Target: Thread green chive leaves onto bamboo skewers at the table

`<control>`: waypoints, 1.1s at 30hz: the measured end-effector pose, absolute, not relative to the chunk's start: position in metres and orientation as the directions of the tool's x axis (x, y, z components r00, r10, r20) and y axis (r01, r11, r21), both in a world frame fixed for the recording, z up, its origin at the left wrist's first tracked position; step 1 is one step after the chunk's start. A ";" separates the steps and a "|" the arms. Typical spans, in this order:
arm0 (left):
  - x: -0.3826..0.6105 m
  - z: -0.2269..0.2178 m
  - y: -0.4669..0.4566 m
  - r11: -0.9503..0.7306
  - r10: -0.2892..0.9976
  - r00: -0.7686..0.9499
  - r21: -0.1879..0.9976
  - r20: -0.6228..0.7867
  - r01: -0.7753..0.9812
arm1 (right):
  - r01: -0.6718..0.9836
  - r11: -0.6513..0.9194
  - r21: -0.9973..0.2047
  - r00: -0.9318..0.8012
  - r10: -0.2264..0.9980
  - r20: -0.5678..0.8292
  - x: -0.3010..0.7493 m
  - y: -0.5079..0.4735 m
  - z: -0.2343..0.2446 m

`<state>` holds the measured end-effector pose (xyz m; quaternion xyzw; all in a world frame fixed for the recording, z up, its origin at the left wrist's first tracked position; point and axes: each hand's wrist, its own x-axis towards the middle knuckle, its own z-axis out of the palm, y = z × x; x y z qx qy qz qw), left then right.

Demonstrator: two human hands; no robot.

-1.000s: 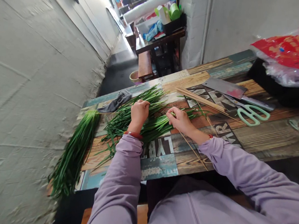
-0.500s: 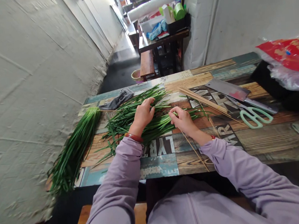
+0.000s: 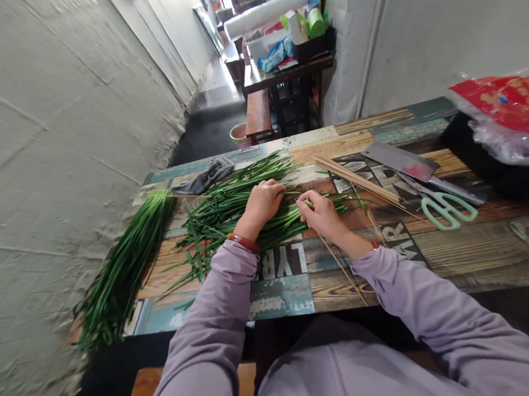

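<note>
The chive pile lies loose at the centre of the surface. The left hand rests on the pile, fingers curled down around the stems. The right hand is at the pile's right end, fingers pressed together and pinching stem ends. A skewer runs out from under this hand toward the near edge. Right of the pile lie a skewer bundle, a cleaver and scissors. Left of the pile lies a tidy chive bundle.

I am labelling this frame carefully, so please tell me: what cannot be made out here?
Head view only:
- Right hand grip: fingertips buried in chives.
- Left hand palm: hidden under its own back.
- Red bag: cut off by right edge.
- Far table items: too small.
</note>
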<state>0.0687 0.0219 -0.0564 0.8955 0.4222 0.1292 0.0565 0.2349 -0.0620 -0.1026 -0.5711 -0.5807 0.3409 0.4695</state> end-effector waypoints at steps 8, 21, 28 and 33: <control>0.079 -0.057 0.026 -0.609 0.779 0.620 -0.124 0.093 0.783 | 0.335 0.126 -0.934 0.085 0.983 0.163 0.233 -0.061 -0.103; 0.068 -0.044 0.018 -0.611 0.792 0.504 0.416 0.346 0.674 | 0.309 0.130 -0.942 0.098 0.981 0.167 0.233 -0.062 -0.100; 0.075 -0.042 -0.011 -0.570 0.803 0.411 0.354 0.432 0.742 | 0.246 0.152 -0.957 0.123 0.975 0.186 0.232 -0.068 -0.097; 0.083 -0.067 -0.012 -0.386 0.922 0.254 0.745 0.292 0.545 | 0.232 0.166 -0.958 0.124 0.972 0.199 0.232 -0.072 -0.093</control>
